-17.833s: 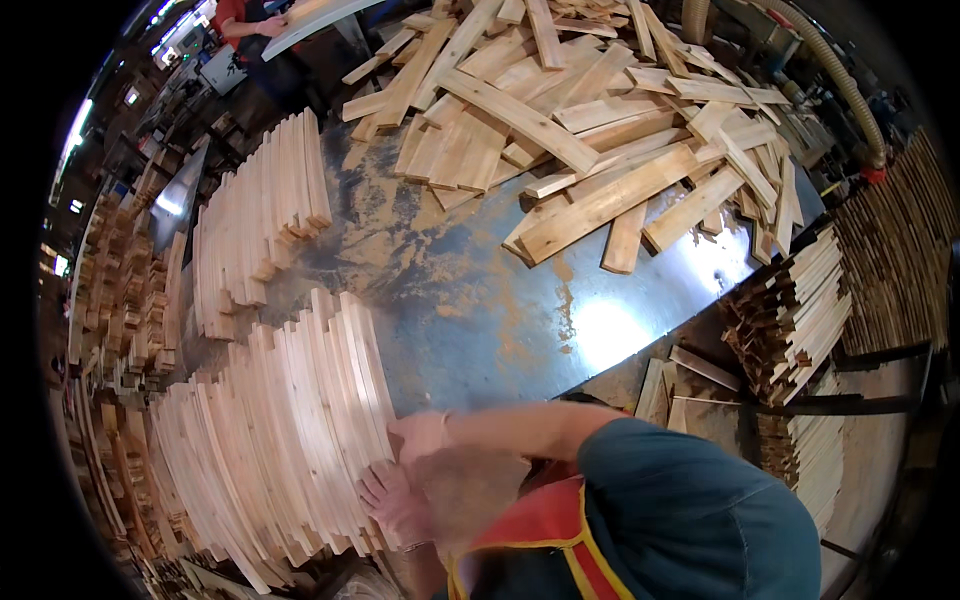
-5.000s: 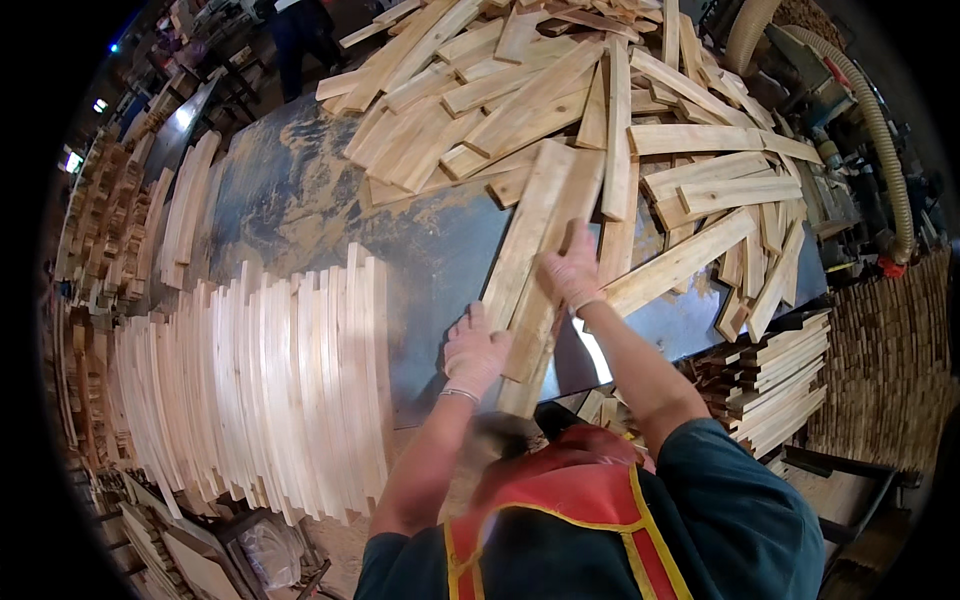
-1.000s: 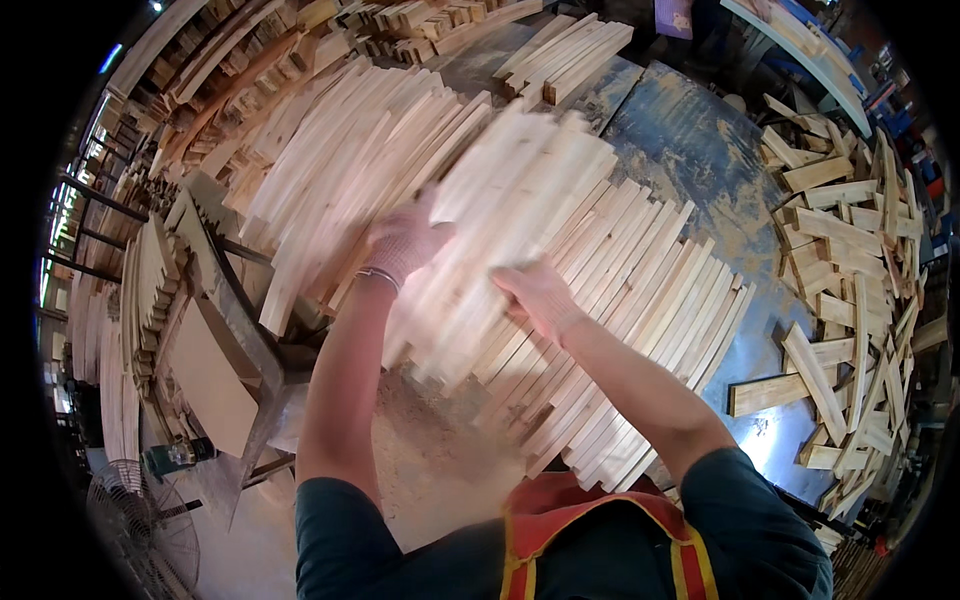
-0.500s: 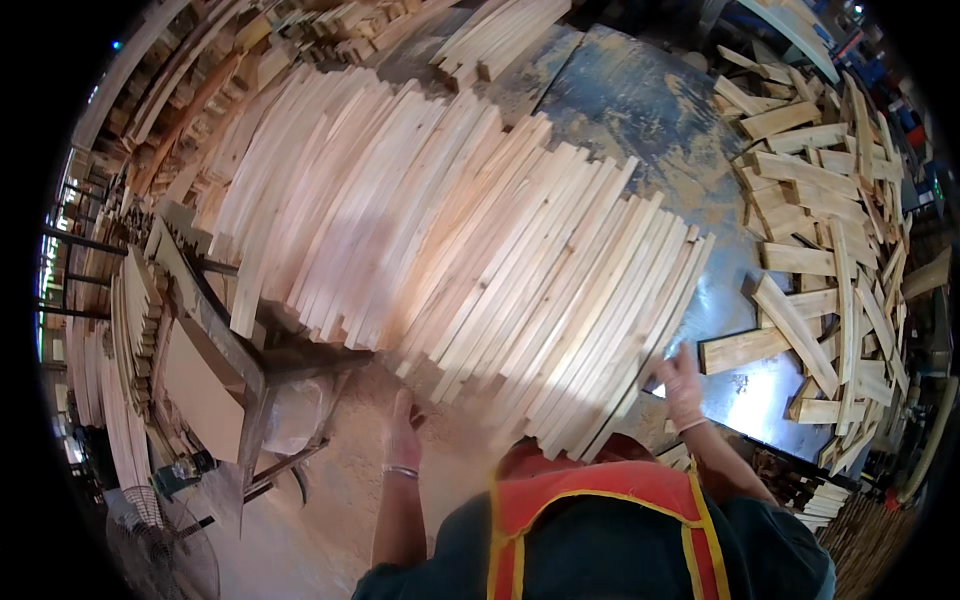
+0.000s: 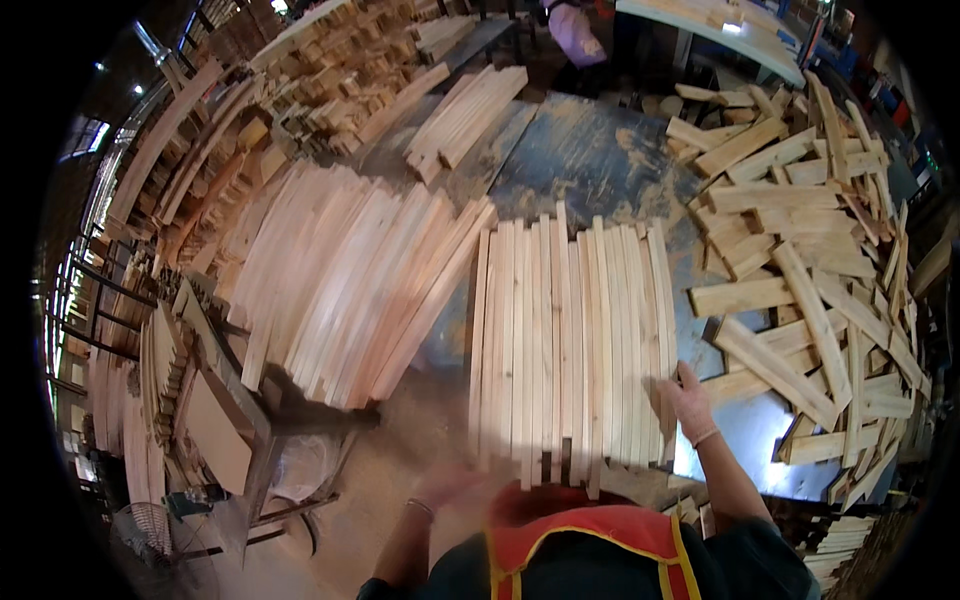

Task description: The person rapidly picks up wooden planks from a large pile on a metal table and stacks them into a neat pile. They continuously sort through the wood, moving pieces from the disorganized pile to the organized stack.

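Observation:
A row of pale wooden strips (image 5: pixel 575 340) lies side by side in front of me, almost straight away from my body, with uneven ends. My right hand (image 5: pixel 688 402) rests against the right side of this row near its front, fingers stretched out and not wrapped around any strip. My left hand (image 5: pixel 450 483) is smeared by motion at the row's front left corner; its fingers cannot be made out. To the left, a second group of pinkish strips (image 5: pixel 345 290) lies slanted, with a gap between the two groups.
Loose short boards (image 5: pixel 790 290) are heaped on the right of the metal table (image 5: pixel 590 150). A small bundle of strips (image 5: pixel 465 120) lies at the back. Stacked lumber (image 5: pixel 340 80) stands far left, above a metal frame (image 5: pixel 262 455) and a fan (image 5: pixel 145 545). Another person (image 5: pixel 574 35) stands beyond.
The right-hand strips have separated from the left group and turned from slanted to nearly straight. My right hand stays at their right side; my left hand has moved right and nearer to me.

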Demonstrator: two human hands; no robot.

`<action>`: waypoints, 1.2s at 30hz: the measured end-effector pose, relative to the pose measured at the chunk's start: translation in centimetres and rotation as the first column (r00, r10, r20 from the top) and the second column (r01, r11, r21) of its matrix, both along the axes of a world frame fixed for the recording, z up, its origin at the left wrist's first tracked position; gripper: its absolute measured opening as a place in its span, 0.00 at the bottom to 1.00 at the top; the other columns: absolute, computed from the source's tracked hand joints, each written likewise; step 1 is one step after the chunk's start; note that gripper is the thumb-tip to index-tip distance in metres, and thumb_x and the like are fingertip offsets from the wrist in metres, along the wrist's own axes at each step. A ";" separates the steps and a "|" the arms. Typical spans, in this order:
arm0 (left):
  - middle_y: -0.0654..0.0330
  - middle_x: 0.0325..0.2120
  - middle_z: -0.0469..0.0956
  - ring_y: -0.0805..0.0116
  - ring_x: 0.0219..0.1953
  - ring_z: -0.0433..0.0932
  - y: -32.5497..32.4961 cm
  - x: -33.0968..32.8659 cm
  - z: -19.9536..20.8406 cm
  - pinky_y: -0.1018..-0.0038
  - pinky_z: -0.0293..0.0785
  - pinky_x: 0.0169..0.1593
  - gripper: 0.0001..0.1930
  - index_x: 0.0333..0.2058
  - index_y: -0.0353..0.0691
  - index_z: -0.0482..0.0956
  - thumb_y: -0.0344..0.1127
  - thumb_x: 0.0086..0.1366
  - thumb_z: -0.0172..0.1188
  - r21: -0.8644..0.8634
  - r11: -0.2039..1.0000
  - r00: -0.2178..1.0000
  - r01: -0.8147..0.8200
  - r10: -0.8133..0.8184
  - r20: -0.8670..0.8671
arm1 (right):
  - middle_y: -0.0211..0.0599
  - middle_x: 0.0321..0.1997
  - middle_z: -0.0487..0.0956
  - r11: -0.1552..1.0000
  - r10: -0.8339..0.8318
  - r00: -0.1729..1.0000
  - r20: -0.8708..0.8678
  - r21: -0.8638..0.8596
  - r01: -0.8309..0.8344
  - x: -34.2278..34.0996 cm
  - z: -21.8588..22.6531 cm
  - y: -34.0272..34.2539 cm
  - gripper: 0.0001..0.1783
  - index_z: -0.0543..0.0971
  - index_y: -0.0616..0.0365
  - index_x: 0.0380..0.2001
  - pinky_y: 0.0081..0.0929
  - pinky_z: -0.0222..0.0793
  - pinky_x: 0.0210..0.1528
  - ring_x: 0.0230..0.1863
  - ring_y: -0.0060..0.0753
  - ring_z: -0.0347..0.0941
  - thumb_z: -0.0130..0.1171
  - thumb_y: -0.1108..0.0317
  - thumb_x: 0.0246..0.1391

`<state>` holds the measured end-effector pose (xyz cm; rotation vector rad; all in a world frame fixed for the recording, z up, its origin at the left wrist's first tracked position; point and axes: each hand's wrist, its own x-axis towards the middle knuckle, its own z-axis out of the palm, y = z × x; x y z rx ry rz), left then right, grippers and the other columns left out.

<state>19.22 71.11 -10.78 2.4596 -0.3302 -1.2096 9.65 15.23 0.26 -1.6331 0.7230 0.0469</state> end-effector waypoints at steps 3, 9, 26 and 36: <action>0.51 0.38 0.87 0.55 0.46 0.87 -6.7 7.2 10.5 0.59 0.80 0.48 0.25 0.53 0.40 0.84 0.54 0.68 0.66 0.095 0.992 0.849 0.080 -0.118 0.515 | 0.51 0.52 0.83 0.981 -0.168 0.986 -0.007 0.099 0.168 -3.2 -1.3 0.0 0.48 0.67 0.73 0.70 0.39 0.79 0.53 0.48 0.46 0.81 0.70 0.45 0.60; 0.43 0.50 0.84 0.45 0.53 0.83 -19.0 11.0 9.9 0.55 0.79 0.57 0.36 0.47 0.32 0.84 0.63 0.57 0.73 -0.041 0.943 0.894 -0.330 0.326 0.308 | 0.63 0.57 0.78 0.893 -0.134 0.947 -0.291 -0.449 -0.011 -0.2 1.3 1.7 0.51 0.74 0.66 0.63 0.49 0.74 0.62 0.59 0.65 0.77 0.75 0.39 0.46; 0.43 0.58 0.81 0.47 0.58 0.83 -51.1 59.7 15.0 0.56 0.81 0.58 0.35 0.64 0.31 0.70 0.52 0.67 0.62 0.179 0.983 0.753 0.039 -0.146 0.641 | 0.41 0.40 0.85 0.947 -0.270 0.962 0.045 -0.170 0.274 43.9 4.9 -21.5 0.29 0.80 0.68 0.47 0.32 0.79 0.45 0.40 0.32 0.81 0.72 0.51 0.57; 0.42 0.45 0.87 0.41 0.48 0.86 -45.5 77.2 15.9 0.51 0.81 0.52 0.21 0.45 0.39 0.89 0.48 0.69 0.55 0.554 0.775 0.507 0.303 -0.624 0.595 | 0.54 0.59 0.83 0.998 0.023 0.977 0.214 -0.060 -0.010 56.9 0.8 -13.7 0.44 0.74 0.62 0.63 0.39 0.74 0.63 0.57 0.48 0.81 0.72 0.44 0.52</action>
